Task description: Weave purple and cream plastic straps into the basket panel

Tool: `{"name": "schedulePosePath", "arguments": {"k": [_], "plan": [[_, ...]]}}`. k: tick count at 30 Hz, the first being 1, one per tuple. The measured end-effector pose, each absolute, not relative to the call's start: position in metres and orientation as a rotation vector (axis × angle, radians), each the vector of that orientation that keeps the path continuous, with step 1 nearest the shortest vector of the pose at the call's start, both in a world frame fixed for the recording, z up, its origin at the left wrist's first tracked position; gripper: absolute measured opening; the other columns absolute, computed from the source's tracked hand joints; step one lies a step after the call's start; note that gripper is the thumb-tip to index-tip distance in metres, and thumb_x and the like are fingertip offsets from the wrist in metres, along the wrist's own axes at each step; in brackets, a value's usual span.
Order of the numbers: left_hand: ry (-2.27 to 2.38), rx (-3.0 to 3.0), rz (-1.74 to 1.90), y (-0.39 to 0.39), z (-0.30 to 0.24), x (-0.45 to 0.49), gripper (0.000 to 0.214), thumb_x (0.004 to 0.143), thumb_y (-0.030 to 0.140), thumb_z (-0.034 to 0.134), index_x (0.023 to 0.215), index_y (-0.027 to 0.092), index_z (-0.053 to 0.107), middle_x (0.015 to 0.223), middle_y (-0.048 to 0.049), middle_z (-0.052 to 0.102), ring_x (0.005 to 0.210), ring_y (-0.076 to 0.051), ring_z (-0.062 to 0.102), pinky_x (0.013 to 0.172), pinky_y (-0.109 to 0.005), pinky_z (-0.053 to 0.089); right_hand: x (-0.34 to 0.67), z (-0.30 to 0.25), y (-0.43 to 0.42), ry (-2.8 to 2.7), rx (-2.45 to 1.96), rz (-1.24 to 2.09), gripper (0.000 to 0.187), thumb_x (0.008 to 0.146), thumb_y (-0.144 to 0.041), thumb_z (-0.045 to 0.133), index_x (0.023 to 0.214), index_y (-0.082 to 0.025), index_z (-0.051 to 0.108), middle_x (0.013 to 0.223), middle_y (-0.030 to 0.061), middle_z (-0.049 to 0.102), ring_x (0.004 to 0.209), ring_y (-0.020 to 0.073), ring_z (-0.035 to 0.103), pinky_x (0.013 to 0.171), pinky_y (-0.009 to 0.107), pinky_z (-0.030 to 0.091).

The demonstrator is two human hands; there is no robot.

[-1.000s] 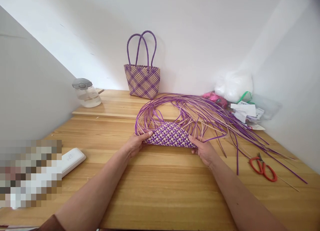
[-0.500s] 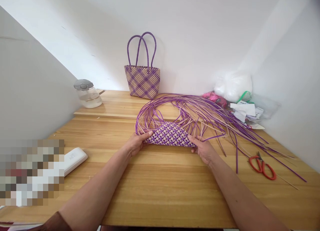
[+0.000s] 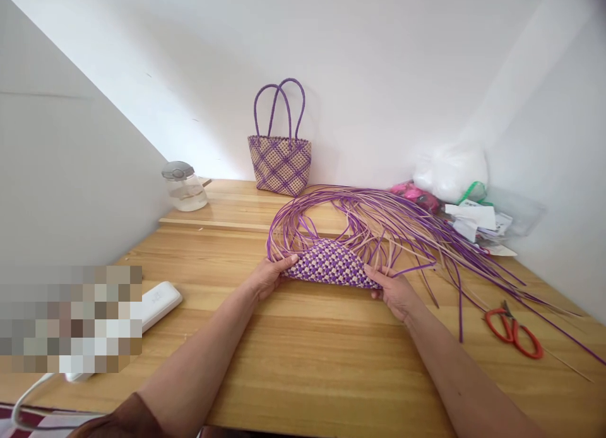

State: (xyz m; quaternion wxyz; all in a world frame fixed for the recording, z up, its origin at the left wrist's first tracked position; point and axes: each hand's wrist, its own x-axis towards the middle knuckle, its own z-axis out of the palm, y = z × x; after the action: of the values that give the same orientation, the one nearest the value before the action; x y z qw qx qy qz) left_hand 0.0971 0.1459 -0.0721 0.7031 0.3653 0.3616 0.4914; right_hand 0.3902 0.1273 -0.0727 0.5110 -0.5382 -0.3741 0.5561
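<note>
A half-woven purple and cream panel [image 3: 329,264] lies on the wooden table [image 3: 312,349], with long loose purple and cream strands [image 3: 407,226] looping behind it and trailing off to the right. My left hand [image 3: 271,276] grips the panel's left end, thumb on top. At the panel's right end my right hand [image 3: 396,291] pinches it the same way. Both hands are closed on the weave.
A finished purple-and-cream woven bag [image 3: 280,160] stands against the back wall. A lidded glass jar [image 3: 184,187] sits at the left, a white box [image 3: 158,302] nearer me. Red scissors [image 3: 514,332] lie at the right. Plastic bags and papers [image 3: 461,192] fill the right corner.
My hands keep the same grip on the woven panel. The view has shifted, so everything sits slightly further right and lower in the picture.
</note>
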Motion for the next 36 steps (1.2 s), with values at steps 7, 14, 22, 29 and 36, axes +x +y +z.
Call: {"name": "schedulePosePath", "arguments": {"k": [7, 14, 22, 29, 36], "plan": [[0.817, 0.841, 1.160, 0.143, -0.074, 0.099, 0.055, 0.065, 0.034, 0.087, 0.113, 0.013, 0.070, 0.119, -0.0148, 0.070, 0.104, -0.026, 0.069, 0.092, -0.038, 0.056, 0.391, -0.077, 0.127, -0.930, -1.256, 1.331, 0.040, 0.058, -0.044, 0.088, 0.072, -0.014, 0.067, 0.068, 0.0017, 0.063, 0.057, 0.0099, 0.053, 0.039, 0.017, 0.040], [0.827, 0.835, 1.264, 0.137, -0.070, 0.107, 0.064, 0.060, 0.032, 0.090, 0.118, 0.020, 0.066, 0.116, -0.0105, 0.072, 0.104, -0.026, 0.069, 0.095, -0.040, 0.054, 0.391, -0.078, 0.125, -0.931, -1.186, 1.322, 0.038, 0.058, -0.041, 0.088, 0.076, -0.014, 0.068, 0.073, 0.0023, 0.068, 0.059, 0.0113, 0.058, 0.042, 0.018, 0.045], [1.012, 0.774, 1.343, 0.110, -0.062, 0.121, 0.068, 0.054, 0.036, 0.092, 0.113, 0.017, 0.064, 0.108, -0.0107, 0.072, 0.092, -0.022, 0.070, 0.086, -0.036, 0.056, 0.393, -0.076, 0.110, -0.849, -1.112, 1.269, 0.042, 0.055, -0.039, 0.089, 0.079, -0.017, 0.063, 0.072, 0.0006, 0.067, 0.057, 0.0115, 0.060, 0.044, 0.019, 0.048], [1.409, 0.723, 1.453, 0.071, -0.043, 0.091, 0.081, 0.057, 0.039, 0.090, 0.125, 0.015, 0.053, 0.122, -0.0169, 0.062, 0.114, -0.024, 0.061, 0.093, -0.033, 0.049, 0.434, -0.083, 0.047, -0.717, -1.083, 1.192, 0.040, 0.054, -0.032, 0.089, 0.083, -0.019, 0.065, 0.085, 0.0041, 0.070, 0.076, 0.0201, 0.071, 0.053, 0.023, 0.053], [0.713, 1.461, 1.960, -0.034, 0.100, 0.086, 0.034, 0.078, 0.043, 0.073, 0.104, 0.021, 0.070, 0.098, -0.0063, 0.069, 0.098, -0.021, 0.067, 0.096, -0.038, 0.050, 0.465, -0.087, -0.002, -0.673, -1.029, 1.149, 0.046, 0.058, -0.033, 0.089, 0.097, -0.018, 0.070, 0.086, 0.0042, 0.071, 0.074, 0.0142, 0.067, 0.054, 0.019, 0.051]]}}
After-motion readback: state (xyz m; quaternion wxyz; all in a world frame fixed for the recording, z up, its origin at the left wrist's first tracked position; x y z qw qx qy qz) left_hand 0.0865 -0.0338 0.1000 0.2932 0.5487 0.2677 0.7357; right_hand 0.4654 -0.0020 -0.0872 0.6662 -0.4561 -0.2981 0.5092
